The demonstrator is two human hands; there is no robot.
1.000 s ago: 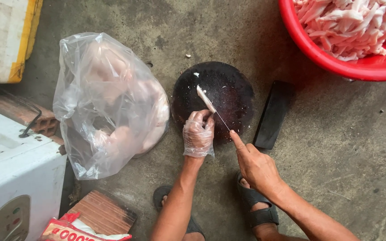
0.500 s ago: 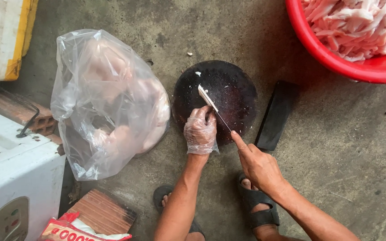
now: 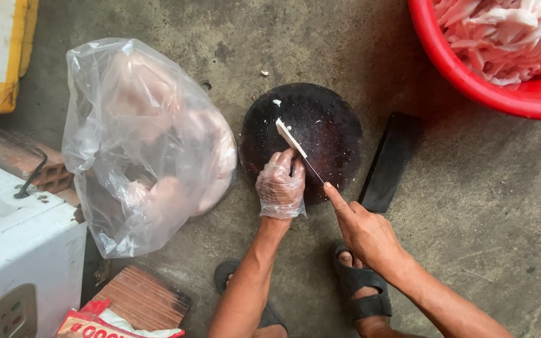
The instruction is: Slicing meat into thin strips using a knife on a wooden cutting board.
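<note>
Barely anything has shifted since the earlier frame: left hand (image 3: pixel 280 188), gloved, still pinches the pale strip (image 3: pixel 290 138) on the dark round chopping board (image 3: pixel 320 134); right hand (image 3: pixel 364 228) grips the knife (image 3: pixel 313 169), its blade running diagonally along the strip's axis.

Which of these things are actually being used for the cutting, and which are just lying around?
In use:
left hand, gloved, steadying a pale strip
right hand holding the knife
round dark chopping board

Lying about:
clear plastic bag
red basin of pale strips
dark flat bar
white box
brick
</note>
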